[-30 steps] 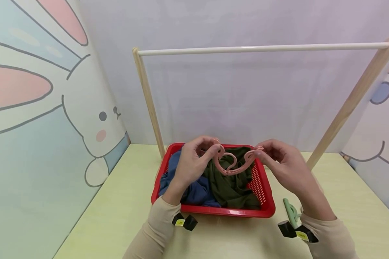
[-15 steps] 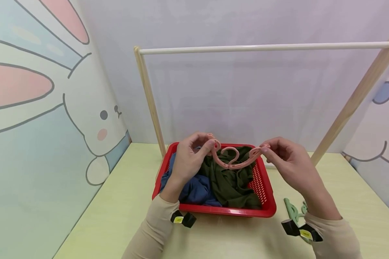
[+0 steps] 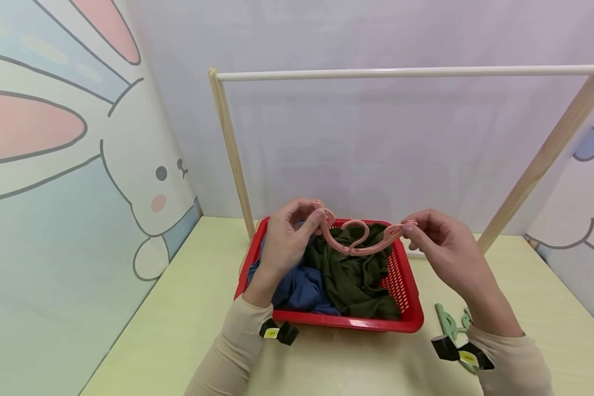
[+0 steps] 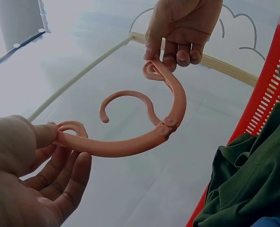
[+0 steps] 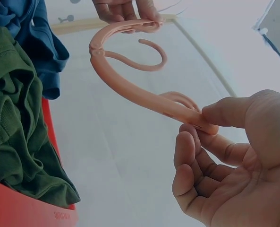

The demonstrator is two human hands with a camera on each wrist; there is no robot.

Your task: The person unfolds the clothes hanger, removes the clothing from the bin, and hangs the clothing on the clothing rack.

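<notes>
A pink folding clothes hanger (image 3: 371, 250) is stretched between both hands above the basket, its hook curling up from the middle joint. My left hand (image 3: 288, 236) pinches one arm's end between thumb and fingers. At the opposite end, my right hand (image 3: 447, 253) pinches the other arm the same way. In the left wrist view the hanger (image 4: 125, 147) shows its riveted centre and a small loop near each end. Below it stands a red basket (image 3: 411, 291) holding a dark green garment (image 3: 351, 275) and a blue garment (image 3: 302, 291).
A rack with a white rail (image 3: 406, 72) and wooden posts (image 3: 539, 165) stands behind the basket. On the table (image 3: 178, 308), a green folded hanger (image 3: 445, 322) lies right of the basket, partly hidden by the right wrist. A wall with a rabbit drawing (image 3: 148, 165) bounds the left side.
The hands have spread slightly apart and risen a little, so the pink hanger's arms extend wider. Its hook now stands more clearly between them. The camera view has shifted slightly.
</notes>
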